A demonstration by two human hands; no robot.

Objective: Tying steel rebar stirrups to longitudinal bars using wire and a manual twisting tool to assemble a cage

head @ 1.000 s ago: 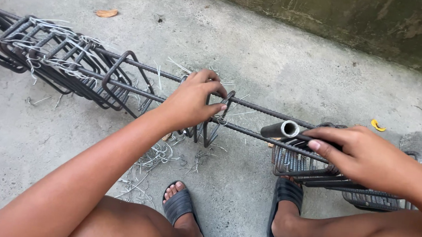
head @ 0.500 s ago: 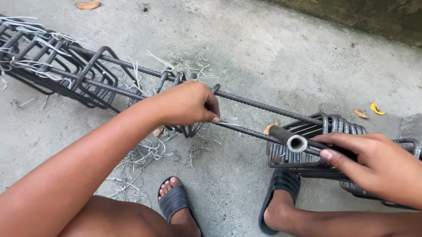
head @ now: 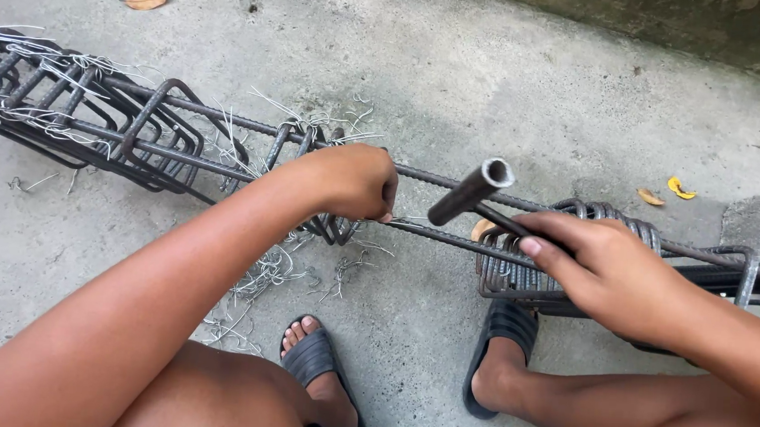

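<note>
Far left: a stack of bent steel stirrups point(head: 74, 121) is threaded on long ribbed rebars point(head: 436, 175) and bound with thin tie wire point(head: 26, 50). The assembly lies on the concrete floor point(head: 461, 76) and runs from the left edge to the right edge of the view.

Left hand point(head: 347, 180): fingers curled fully closed into a fist around a small group of stirrups point(head: 330, 228) at the middle of the cage, where they meet the near rebar. A thin wire end shows just beside the knuckles; whether the fingers pinch it cannot be told.

Centre: loose offcuts of tie wire point(head: 260, 276) are scattered on the floor below the cage, beside a foot in a dark slipper point(head: 320, 365).

Right hand point(head: 612, 270): fingers wrapped closed around the lower part of a short steel pipe tool point(head: 471, 191); thumb extended along it. The tool's open end is tilted up and to the left, above the near rebar. The hand rests over a tight bundle of stirrups point(head: 519, 268) gathered on the bars. A second slippered foot point(head: 500, 342) stands under this bundle.

Surroundings: grey, stained concrete floor, outdoors. A dry leaf point(head: 147, 0) lies upper left; yellow scraps point(head: 667, 191) lie upper right. A dark, mossy wall base point(head: 679, 20) runs along the top right edge.
</note>
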